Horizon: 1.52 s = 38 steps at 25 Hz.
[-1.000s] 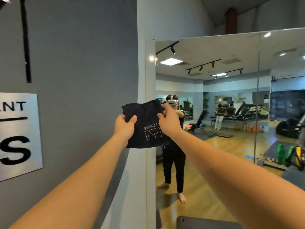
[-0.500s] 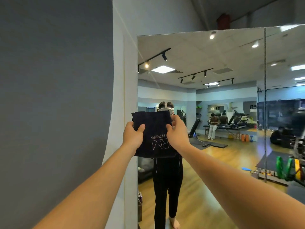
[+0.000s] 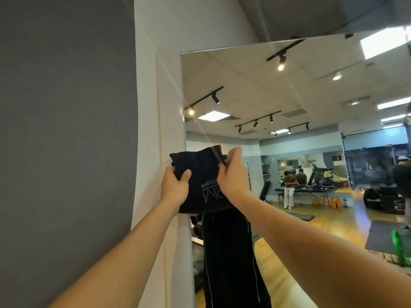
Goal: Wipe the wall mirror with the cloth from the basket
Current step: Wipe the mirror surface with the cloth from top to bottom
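Both forearms reach up from the near bottom edge, L arm from bottom left, R arm from bottom right, meeting at center. Left hand (image 3: 174, 188) grips the left edge of the black cloth (image 3: 200, 181), thumb across the front, fingers curled behind. Right hand (image 3: 232, 174) pinches the cloth's upper right part, thumb and fingers bunching the fabric near the top corner. Cloth hangs spread between the 2 hands, held upright at about center frame, w/ pale printed lettering on the lower half, upside down to the camera. It sits in front of the wall mirror's left edge; can't tell whether it touches the glass.

Wall mirror (image 3: 300, 96) fills the right half, its top edge slanting up to the right. Left of it a white wall strip (image 3: 155, 107), then a grey wall (image 3: 66, 107) at far left.

In the mirror's reflection: dark striped trousers (image 3: 231, 263) just below the cloth, wood floor (image 3: 333, 221), black track lights (image 3: 282, 53) on the ceiling, a few seated and standing people (image 3: 289, 187) far back by a bench.
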Motion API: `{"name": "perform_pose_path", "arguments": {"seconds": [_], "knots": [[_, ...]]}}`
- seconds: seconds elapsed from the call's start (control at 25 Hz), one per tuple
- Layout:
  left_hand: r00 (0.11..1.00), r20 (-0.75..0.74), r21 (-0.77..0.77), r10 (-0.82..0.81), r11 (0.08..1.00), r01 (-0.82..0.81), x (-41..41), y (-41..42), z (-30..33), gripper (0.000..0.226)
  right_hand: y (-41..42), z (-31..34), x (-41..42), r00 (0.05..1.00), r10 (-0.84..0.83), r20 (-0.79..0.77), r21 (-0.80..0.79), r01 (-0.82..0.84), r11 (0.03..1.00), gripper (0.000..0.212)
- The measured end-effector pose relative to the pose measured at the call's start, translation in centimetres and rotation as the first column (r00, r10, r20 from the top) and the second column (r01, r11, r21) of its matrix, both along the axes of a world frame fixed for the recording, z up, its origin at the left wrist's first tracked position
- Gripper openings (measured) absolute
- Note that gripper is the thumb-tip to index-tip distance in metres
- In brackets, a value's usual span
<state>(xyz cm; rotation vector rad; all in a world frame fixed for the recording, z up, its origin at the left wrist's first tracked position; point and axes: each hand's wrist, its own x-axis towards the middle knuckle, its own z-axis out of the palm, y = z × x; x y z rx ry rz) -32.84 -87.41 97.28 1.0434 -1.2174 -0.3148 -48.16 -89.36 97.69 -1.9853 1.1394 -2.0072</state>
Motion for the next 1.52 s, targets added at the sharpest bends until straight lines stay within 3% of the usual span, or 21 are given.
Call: {"name": "perform_pose_path", "arguments": {"seconds": [0.12,0.24,0.36,0.44,0.52,0.64,0.84,0.92,1.04,1.12,1.24,1.32,1.4,1.52], "knots": [[0.994,0.041,-0.135,0.097,0.987,-0.091,-0.1,-2.8,0.6,0.038,-3.0,0.7,0.0,0.977,-0.170,-0.129,-0.109,0.157,0.982,0.024],[0.932,0.110,-0.381,0.346,0.881,-0.282,-0.9,-3.6,-0.5,0.046,-4.1,-0.3,-0.1,0.843,-0.477,-0.247,-0.414,0.354,0.839,0.026],[0.759,0.169,-0.543,0.629,0.702,-0.461,-0.1,-4.3,-0.8,0.040,-4.1,-0.4,0.8,0.820,-0.468,-0.331,-0.470,0.287,0.835,0.050],[0.644,0.257,-0.624,0.720,0.633,-0.458,0.3,-4.5,-0.3,0.029,-4.1,-0.3,1.5,0.836,-0.435,-0.334,-0.441,0.269,0.856,0.058],[0.606,0.321,-0.695,0.728,0.616,-0.371,0.2,-4.7,-0.4,0.027,-4.2,-1.1,2.1,0.804,-0.473,-0.361,-0.475,0.278,0.835,0.067],[0.598,0.371,-0.724,0.710,0.625,-0.293,-0.1,-5.1,-0.4,0.041,-4.8,-1.9,2.3,0.701,-0.571,-0.427,-0.520,0.326,0.789,0.075],[0.739,0.260,-0.753,0.621,0.610,-0.248,0.8,-5.7,-0.1,0.052,-7.0,-1.5,1.6,0.672,-0.593,-0.443,-0.543,0.325,0.774,0.071],[0.698,0.217,-0.775,0.683,0.555,-0.302,1.1,-5.5,-0.2,0.050,-7.5,-1.6,1.7,0.674,-0.597,-0.435,-0.553,0.323,0.768,0.071],[0.542,0.181,-0.843,0.821,0.413,-0.345,1.4,-5.6,-0.3,0.015,-7.9,-1.6,2.0,0.670,-0.608,-0.425,-0.559,0.334,0.759,0.071],[0.579,0.218,-0.831,0.786,0.460,-0.312,1.2,-5.8,-0.6,0.017,-8.1,-1.7,1.9,0.666,-0.621,-0.414,-0.577,0.336,0.744,0.069],[0.744,0.170,-0.737,0.646,0.585,-0.339,0.7,-5.5,-0.9,0.014,-8.3,-1.8,1.7,0.685,-0.602,-0.411,-0.584,0.310,0.751,0.061],[0.766,0.165,-0.743,0.621,0.589,-0.317,0.7,-5.3,-1.3,0.016,-8.4,-1.8,1.6,0.720,-0.569,-0.398,-0.581,0.283,0.763,0.050],[0.674,0.268,-0.806,0.689,0.543,-0.235,1.0,-5.5,-2.3,0.011,-8.6,-1.9,1.7,0.748,-0.545,-0.379,-0.581,0.266,0.769,0.040],[0.453,0.487,-0.769,0.747,0.612,-0.183,1.3,-6.1,-3.9,0.037,-8.7,-1.9,1.7,0.750,-0.546,-0.374,-0.588,0.264,0.765,0.045]]}}
